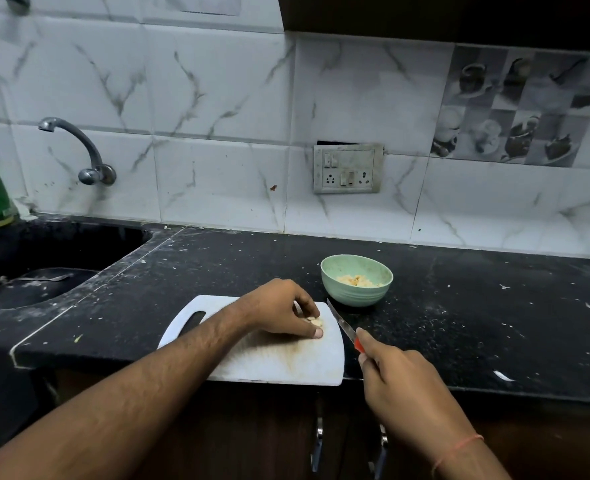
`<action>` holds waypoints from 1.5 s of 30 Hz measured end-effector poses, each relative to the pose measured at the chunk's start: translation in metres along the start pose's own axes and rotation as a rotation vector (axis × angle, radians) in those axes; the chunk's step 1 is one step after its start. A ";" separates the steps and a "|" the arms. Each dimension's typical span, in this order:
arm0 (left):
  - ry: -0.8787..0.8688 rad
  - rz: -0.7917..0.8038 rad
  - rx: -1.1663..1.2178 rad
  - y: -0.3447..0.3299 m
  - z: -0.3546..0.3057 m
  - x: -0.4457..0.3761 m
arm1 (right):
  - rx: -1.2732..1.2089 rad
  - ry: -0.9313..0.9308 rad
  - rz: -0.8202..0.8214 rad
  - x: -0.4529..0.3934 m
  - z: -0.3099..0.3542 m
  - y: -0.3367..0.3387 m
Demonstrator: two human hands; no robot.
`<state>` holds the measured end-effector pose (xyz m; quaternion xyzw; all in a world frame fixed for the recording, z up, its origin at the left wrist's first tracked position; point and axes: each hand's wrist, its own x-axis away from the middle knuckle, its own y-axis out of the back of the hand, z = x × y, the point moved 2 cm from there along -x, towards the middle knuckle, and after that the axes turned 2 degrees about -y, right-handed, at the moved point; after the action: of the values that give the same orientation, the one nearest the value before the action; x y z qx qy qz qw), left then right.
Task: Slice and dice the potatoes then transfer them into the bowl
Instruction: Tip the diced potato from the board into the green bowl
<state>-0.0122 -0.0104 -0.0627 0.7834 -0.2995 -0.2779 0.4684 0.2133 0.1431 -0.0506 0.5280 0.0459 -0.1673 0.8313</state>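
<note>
Potato pieces point(315, 321): a small pale cluster on the far right part of the cutting board, right under the fingertips of the left hand, at about 3 o'clock from its knuckles.
Left hand point(283, 308): reaches in from 7 o'clock across the board; fingers curled down onto the potato pieces, thumb stretched along the board just at 6 o'clock of them, pinching them in place.
Right hand point(394, 372): at 4 o'clock from the potato pieces, off the right edge of the board; fingers wrapped round the red handle of the knife, forefinger lying along its top.
Knife point(338, 318): blade points toward 11 o'clock, tip near the board's far right corner, just beside the potato pieces on their 3 o'clock side; whether it touches them cannot be told.
Cutting board point(286, 362): white, stained, on the front edge of the dark worktop point(477, 323), handle slot at its 10 o'clock end.
Bowl point(356, 280): pale green, at 1 o'clock from the potato pieces, just beyond the board, with diced potato inside.
Sink point(44, 271): at 9 o'clock, tap point(79, 150) on the tiled wall above.
</note>
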 end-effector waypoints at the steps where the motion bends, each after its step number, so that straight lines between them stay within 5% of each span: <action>1: -0.003 -0.017 0.000 -0.001 -0.001 0.000 | 0.001 -0.003 -0.002 0.000 0.000 -0.001; 15: 0.116 -0.246 0.141 -0.009 0.001 0.005 | 0.128 0.039 0.008 -0.004 0.013 -0.014; 45: 0.109 -0.211 0.063 -0.009 -0.008 -0.002 | 0.169 -0.046 0.110 -0.008 0.012 -0.006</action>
<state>-0.0055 -0.0007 -0.0673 0.8389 -0.1982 -0.2732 0.4270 0.2027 0.1318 -0.0483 0.5940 -0.0166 -0.1370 0.7926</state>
